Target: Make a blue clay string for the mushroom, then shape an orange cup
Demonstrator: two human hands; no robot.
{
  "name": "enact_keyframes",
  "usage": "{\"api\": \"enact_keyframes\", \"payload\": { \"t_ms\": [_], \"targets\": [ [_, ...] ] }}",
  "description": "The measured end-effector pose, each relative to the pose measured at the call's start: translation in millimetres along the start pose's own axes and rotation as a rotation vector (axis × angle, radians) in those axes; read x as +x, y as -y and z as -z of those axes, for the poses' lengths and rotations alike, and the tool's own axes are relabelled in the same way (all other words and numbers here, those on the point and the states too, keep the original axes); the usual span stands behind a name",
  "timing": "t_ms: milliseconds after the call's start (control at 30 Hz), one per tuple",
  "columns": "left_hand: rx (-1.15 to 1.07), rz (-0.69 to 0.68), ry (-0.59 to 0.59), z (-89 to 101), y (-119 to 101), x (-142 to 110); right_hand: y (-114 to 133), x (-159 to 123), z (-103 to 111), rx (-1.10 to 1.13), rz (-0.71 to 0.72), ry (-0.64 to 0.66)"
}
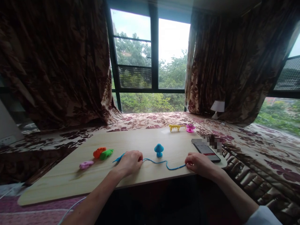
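Note:
A thin blue cord (172, 169) lies in a wavy line across the light wooden table (138, 139). At its right end, my right hand (199, 162) is closed, fingertips pinching the cord. My left hand (131, 162) is closed at the cord's left end, its palm turned down and resting low over the table. A blue pointed piece (119, 157) sticks out beyond the left hand's far side; whether it joins the cord is hidden. Just behind the cord, between both hands, a blue toy mushroom (159, 150) stands upright, touched by neither hand.
Left of my left hand lie orange (99, 152), green (107, 154) and pink (86, 165) toy pieces. A yellow animal figure (174, 127) and a pink mushroom-like toy (190, 127) stand at the back. Beside my right hand is a phone (206, 151). A small lamp (217, 107) stands farther back.

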State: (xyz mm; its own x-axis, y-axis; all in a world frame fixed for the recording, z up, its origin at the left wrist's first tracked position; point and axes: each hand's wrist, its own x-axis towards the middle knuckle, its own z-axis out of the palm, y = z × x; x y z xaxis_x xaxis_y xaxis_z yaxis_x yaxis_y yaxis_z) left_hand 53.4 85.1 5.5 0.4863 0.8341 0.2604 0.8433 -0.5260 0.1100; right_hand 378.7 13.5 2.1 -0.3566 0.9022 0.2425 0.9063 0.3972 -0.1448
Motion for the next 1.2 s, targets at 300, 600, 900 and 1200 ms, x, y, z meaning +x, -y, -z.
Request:
{"api": "enact_keyframes", "payload": {
  "t_ms": [300, 600, 900, 1200],
  "targets": [
    [0.031, -0.019, -0.014, 12.8, 5.2, -25.0, -12.5, -4.9, 7.1, -0.052, -0.034, -0.044],
    [0.022, -0.023, -0.015, 9.4, 6.9, -31.6, -16.9, -7.1, 9.2, -0.086, -0.062, -0.108],
    [0.035, -0.006, -0.007, 11.8, 4.3, -24.6, -1.3, 0.1, 4.6, -0.107, 0.007, 0.031],
    [0.040, -0.023, -0.038, 10.9, 0.9, -38.3, -16.9, 2.1, 10.2, -0.142, -0.074, -0.012]
  ]
}}
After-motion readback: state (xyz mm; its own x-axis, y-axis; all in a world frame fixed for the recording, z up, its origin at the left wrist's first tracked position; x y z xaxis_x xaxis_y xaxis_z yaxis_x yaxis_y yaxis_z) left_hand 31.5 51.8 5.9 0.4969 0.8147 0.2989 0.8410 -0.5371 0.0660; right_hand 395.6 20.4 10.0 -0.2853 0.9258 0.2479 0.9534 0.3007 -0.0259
